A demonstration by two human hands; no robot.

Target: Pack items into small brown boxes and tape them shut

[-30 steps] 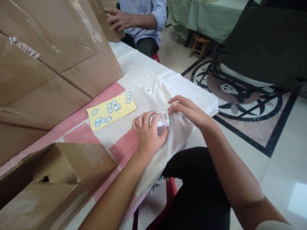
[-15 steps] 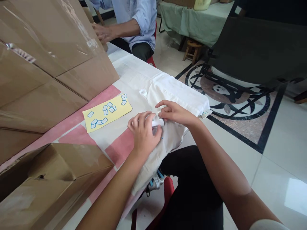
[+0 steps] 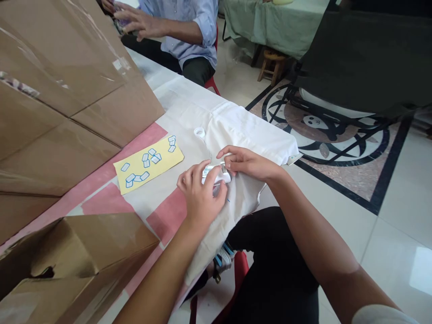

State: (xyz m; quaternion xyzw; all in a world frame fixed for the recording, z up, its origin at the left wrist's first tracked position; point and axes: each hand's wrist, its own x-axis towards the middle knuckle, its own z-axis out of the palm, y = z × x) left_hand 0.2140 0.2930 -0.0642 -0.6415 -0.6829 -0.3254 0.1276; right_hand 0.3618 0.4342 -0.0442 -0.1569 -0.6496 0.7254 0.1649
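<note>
A small white plastic case [image 3: 218,176], with a dark metallic rectangle at its right end, rests low over the cloth near the table's edge. My left hand [image 3: 200,191] is curled around it, thumb in front and fingers behind. Bent at the right end of the case is my right hand [image 3: 248,163], its thumb and fingertips drawn together and its index finger reaching over the top. Whatever lies between those fingertips is too small to make out. A white ring-shaped roll [image 3: 199,132] lies just behind the case. To the left is a yellow card [image 3: 148,165] bearing several blue-outlined pale pieces.
Large taped cardboard boxes [image 3: 101,103] stand at the left, and an open carton [image 3: 111,243] is at the near left. A white cloth [image 3: 243,123] covers the table. Across it sits a person in a light blue shirt [image 3: 189,27]. A dark folding chair [image 3: 357,67] stands at right.
The left fingers have shifted, so more of the white case shows. My right fingertips have drawn slightly off its metallic end. The other person's hand has lifted away from the boxes.
</note>
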